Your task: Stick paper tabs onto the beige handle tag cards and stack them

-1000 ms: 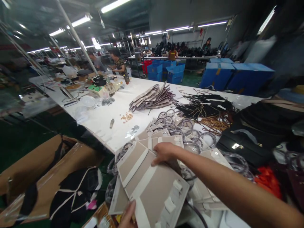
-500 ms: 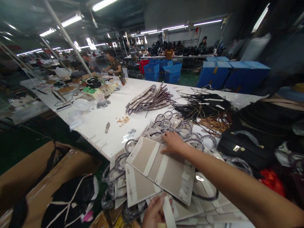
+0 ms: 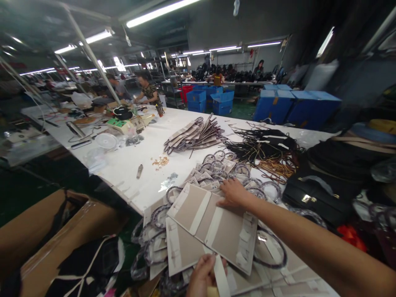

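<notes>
A flat beige bag panel (image 3: pixel 230 229) with pale strips across it lies tilted on top of a heap of similar panels. My right hand (image 3: pixel 233 193) grips its far edge, thumb on the near face and fingers over the rim. Low in the view, my left hand (image 3: pixel 202 274) is closed on a white strip (image 3: pixel 220 277) beside the panel's near edge. A yellowish piece under that hand is mostly cut off. Dark looped handles (image 3: pixel 272 251) wrapped in clear film stick out from the heap around both hands.
Beyond the heap, the white table (image 3: pixel 151 140) holds a bundle of strap pieces (image 3: pixel 194 134), black cords (image 3: pixel 262 140), small gold fittings (image 3: pixel 160 162) and a knife-like tool (image 3: pixel 140 171). A black bag (image 3: pixel 315 198) stands right. An open cardboard box (image 3: pixel 62 239) is lower left. A co-worker (image 3: pixel 148 90) sits far left.
The whole view has shifted slightly, with the ceiling lights and table lower in the picture. Both hands keep nearly the same places on the panel and the white strip.
</notes>
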